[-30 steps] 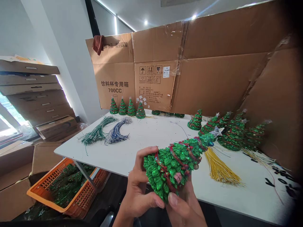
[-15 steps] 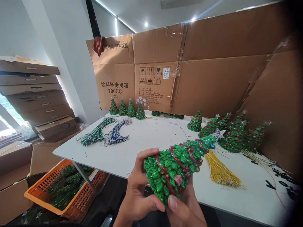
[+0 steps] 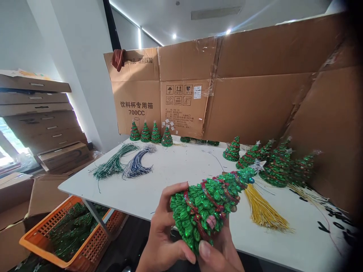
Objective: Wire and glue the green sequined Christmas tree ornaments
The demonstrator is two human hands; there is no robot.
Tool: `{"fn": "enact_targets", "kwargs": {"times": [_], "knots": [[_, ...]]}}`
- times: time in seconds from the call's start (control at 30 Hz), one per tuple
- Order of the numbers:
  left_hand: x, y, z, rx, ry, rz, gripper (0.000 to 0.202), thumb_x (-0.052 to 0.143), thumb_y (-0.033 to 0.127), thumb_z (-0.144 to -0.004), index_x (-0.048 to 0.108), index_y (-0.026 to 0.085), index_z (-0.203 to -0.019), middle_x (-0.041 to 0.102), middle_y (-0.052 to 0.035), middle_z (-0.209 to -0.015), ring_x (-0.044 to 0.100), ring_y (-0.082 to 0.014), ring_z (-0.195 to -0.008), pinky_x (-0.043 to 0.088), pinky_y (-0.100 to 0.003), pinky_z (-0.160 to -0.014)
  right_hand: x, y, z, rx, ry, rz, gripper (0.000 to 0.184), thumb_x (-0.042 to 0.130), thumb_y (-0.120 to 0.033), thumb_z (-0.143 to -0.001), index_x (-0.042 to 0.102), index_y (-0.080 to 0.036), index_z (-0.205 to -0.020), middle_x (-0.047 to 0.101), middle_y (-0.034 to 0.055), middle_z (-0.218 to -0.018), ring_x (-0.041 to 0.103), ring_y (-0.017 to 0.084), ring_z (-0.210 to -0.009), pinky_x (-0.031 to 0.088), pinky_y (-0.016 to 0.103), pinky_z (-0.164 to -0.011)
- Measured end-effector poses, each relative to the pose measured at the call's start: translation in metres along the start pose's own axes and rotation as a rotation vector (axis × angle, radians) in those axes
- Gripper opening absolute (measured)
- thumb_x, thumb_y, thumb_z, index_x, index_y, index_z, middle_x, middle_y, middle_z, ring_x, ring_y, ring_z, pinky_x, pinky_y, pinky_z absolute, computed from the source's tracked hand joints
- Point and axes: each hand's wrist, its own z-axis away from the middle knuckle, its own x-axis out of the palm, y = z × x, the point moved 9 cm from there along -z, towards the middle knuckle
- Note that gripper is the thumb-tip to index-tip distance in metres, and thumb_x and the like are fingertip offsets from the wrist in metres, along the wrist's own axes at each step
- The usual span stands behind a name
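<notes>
A glittery green Christmas tree ornament point(image 3: 208, 206) with red garland and a silver star lies tilted, its tip to the upper right, above the near edge of the white table point(image 3: 176, 170). My left hand point(image 3: 164, 236) grips its wide base from the left, fingers curled over the top. My right hand point(image 3: 218, 255) holds the base from below, thumb pressed on the green scales. Both hands are closed on the ornament.
Finished trees point(image 3: 276, 164) lie piled at the right, four small ones point(image 3: 147, 133) stand at the back. Bundles of green wire point(image 3: 112, 164), blue wire point(image 3: 136, 166) and yellow wire point(image 3: 263, 211) lie on the table. Cardboard walls point(image 3: 241, 94) enclose it. An orange basket point(image 3: 70, 234) sits below left.
The view has shifted slightly, so everything sits a little lower and to the left. The ornament stays in both hands, tilted a little flatter.
</notes>
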Motion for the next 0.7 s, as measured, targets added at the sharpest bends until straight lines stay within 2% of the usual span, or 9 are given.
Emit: {"fn": "enact_targets", "kwargs": {"times": [0.2,0.37,0.53,0.7], "knots": [[0.0004,0.0045,-0.0015,0.028,-0.007,-0.015,0.053,0.078,0.078,-0.077,0.085,0.026,-0.085,0.048,-0.0039,-0.160,0.057,-0.0337,-0.140,0.050,-0.040,-0.120,0.0055,-0.0056,0.0007,0.001,-0.026,0.021,0.130,0.098,-0.036,-0.071,0.017,-0.055,-0.171,0.068,0.0041,-0.155,0.070,0.037,-0.132,0.063,0.053,-0.101],[0.0004,0.0054,-0.0010,0.028,-0.013,-0.020,0.051,0.079,0.077,-0.077,0.087,0.029,-0.089,0.048,-0.0029,-0.161,0.056,-0.0335,-0.141,0.051,-0.040,-0.119,0.0067,-0.0055,0.0032,-0.026,-0.023,0.049,0.118,0.096,-0.038,-0.075,0.027,-0.055,-0.169,0.058,0.0024,-0.165,0.066,0.037,-0.138,0.062,0.054,-0.104],[0.0003,0.0077,-0.0020,0.037,-0.022,-0.033,0.051,0.077,0.078,-0.078,0.088,0.031,-0.094,0.048,-0.0020,-0.160,0.056,-0.0319,-0.141,0.051,-0.038,-0.118,0.0027,-0.0055,0.0032,-0.032,0.033,0.009,0.124,0.100,-0.035,-0.070,0.027,-0.051,-0.169,0.052,0.0029,-0.171,0.059,0.037,-0.147,0.059,0.053,-0.110],[0.0003,0.0101,-0.0029,0.061,-0.015,-0.049,0.048,0.077,0.076,-0.079,0.087,0.031,-0.093,0.049,-0.0024,-0.160,0.057,-0.0320,-0.140,0.051,-0.039,-0.118,0.0035,-0.0051,0.0026,-0.020,0.014,0.015,0.123,0.099,-0.035,-0.071,0.027,-0.053,-0.169,0.048,0.0013,-0.174,0.059,0.037,-0.147,0.058,0.054,-0.110]]}}
